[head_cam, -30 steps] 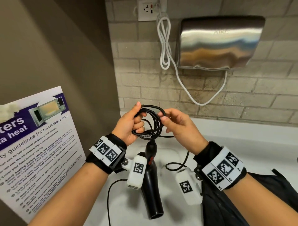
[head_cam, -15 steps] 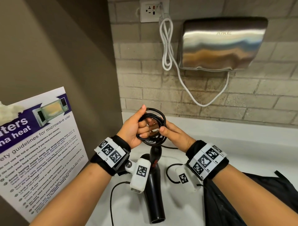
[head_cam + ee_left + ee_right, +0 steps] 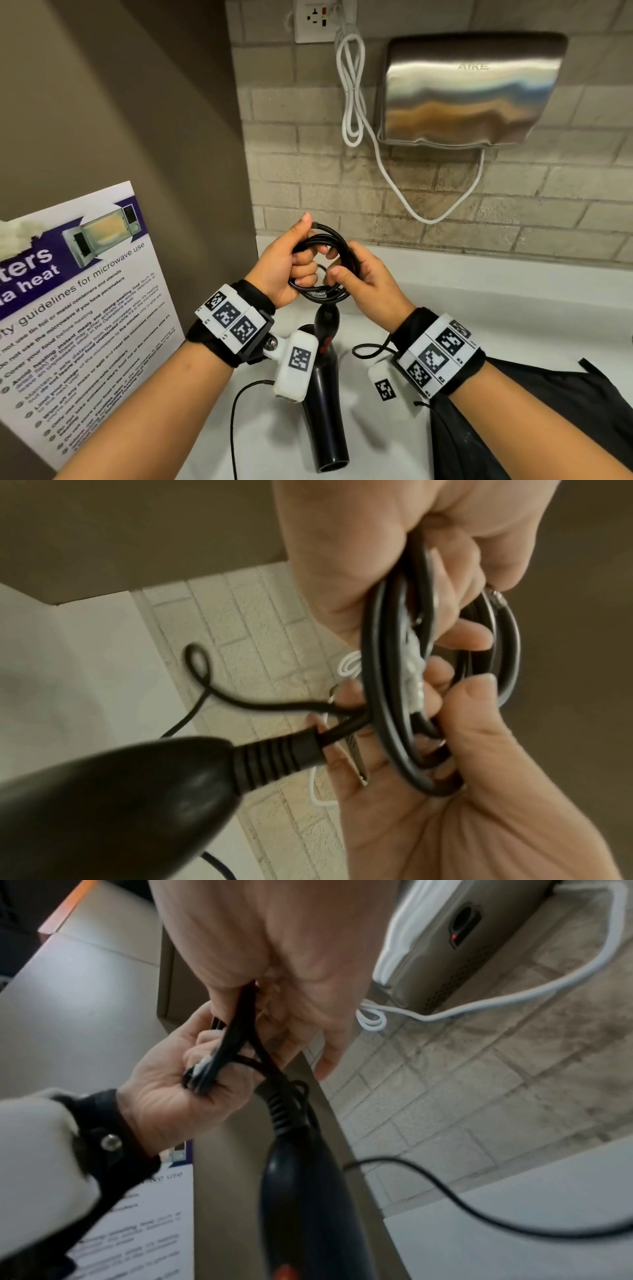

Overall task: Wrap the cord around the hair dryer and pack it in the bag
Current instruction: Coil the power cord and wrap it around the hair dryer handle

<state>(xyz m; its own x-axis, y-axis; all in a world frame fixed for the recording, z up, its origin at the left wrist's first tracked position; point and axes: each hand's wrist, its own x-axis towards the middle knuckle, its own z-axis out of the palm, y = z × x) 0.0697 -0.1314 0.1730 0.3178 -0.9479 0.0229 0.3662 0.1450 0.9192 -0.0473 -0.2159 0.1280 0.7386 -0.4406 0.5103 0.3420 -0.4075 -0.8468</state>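
Observation:
A black cord (image 3: 322, 298) is gathered into a small coil held up over the white counter (image 3: 513, 308). My left hand (image 3: 284, 263) grips the coil's left side with curled fingers, thumb up. From the right, my right hand (image 3: 370, 281) pinches the same coil. The black hair dryer (image 3: 325, 404) hangs below the coil by its cord, nozzle end down by the counter. In the left wrist view the cord (image 3: 387, 669) passes through both hands and the hair dryer (image 3: 120, 804) fills the lower left. A loose stretch of cord (image 3: 370, 349) loops by my right wrist. The black bag (image 3: 534, 421) lies at lower right.
A steel hand dryer (image 3: 469, 89) is fixed to the tiled wall, its white cable (image 3: 352, 102) running to a socket (image 3: 317, 19). A microwave poster (image 3: 78, 291) hangs on the brown side wall at left. A thin black cable (image 3: 236, 428) trails across the counter.
My right hand has moved left to the coil and taken hold of it. The left hand's fingers have curled tighter round the loops. The loose cord has shortened.

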